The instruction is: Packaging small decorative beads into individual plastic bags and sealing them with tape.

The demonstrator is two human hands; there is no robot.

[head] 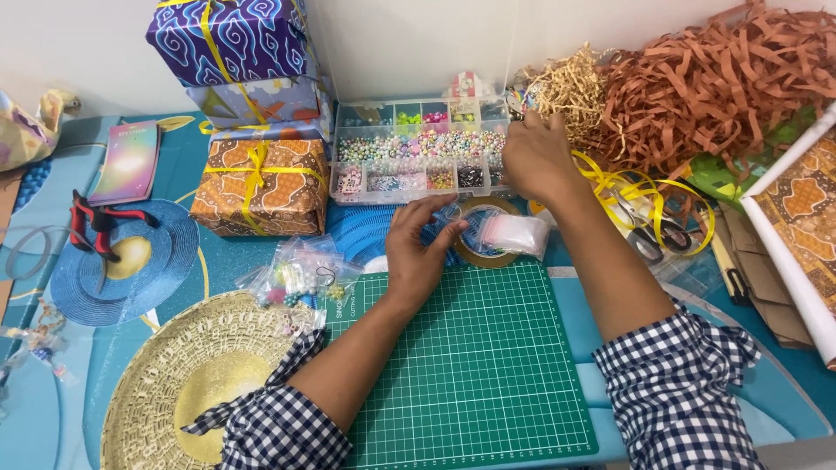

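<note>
1. The left hand (420,248) rests at the top edge of one green cutting mat (475,365), its fingers bent and pinching the edge of one small clear plastic bag (508,233).
2. That bag lies over one roll of clear tape (484,252), just beyond the mat's far edge.
3. The right hand (535,157) reaches to the right end of one clear compartment box of beads (418,150); its fingers curl down, and I cannot tell whether they pinch anything.
4. Three wrapped gift boxes (259,185) stand stacked to the left of the bead box, each tied with yellow ribbon.
5. One loose pile of small clear packets (300,278) lies left of the left hand.
6. One pair of red-handled pliers (94,228) rests on a round blue mat (144,274); one woven straw mat (187,383) lies below it.
7. Two heaps of shredded paper (697,83), tan and brown, fill the far right, with one pair of scissors (649,235) and yellow ribbon (623,187) in front.
</note>
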